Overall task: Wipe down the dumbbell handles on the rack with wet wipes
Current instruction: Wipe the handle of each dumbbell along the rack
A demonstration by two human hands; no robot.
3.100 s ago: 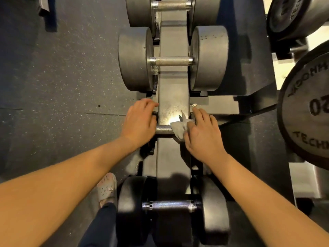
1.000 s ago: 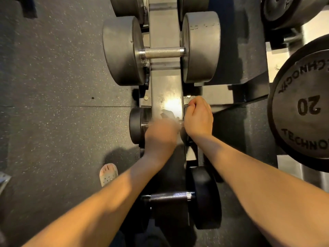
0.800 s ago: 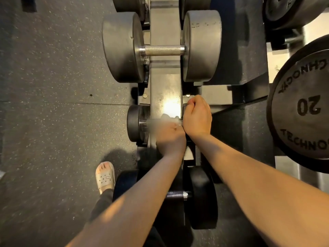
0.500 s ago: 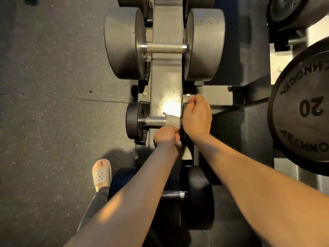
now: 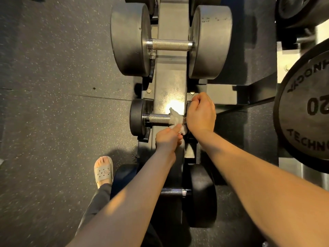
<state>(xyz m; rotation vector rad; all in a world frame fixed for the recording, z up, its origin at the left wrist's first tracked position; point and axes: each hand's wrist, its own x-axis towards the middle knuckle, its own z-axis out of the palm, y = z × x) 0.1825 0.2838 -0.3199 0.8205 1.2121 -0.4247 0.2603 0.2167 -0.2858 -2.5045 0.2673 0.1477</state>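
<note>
Dumbbell [image 5: 137,118] sits crosswise on the rack [image 5: 171,82] before us; our left hand [image 5: 168,138] pinches the wipe [image 5: 176,118] wrapped round the right end of its handle [image 5: 157,118], and our right hand [image 5: 201,113] curls tight over its right head.

Dim warm light, bright glare on the rack [image 5: 173,104], arm shadows on the floor [image 5: 53,122], sharp focus, wide-angle bending at edges

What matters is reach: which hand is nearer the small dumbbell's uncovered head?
Left: left hand below the handle, right of the uncovered head; right hand beyond the whole handle.
</note>
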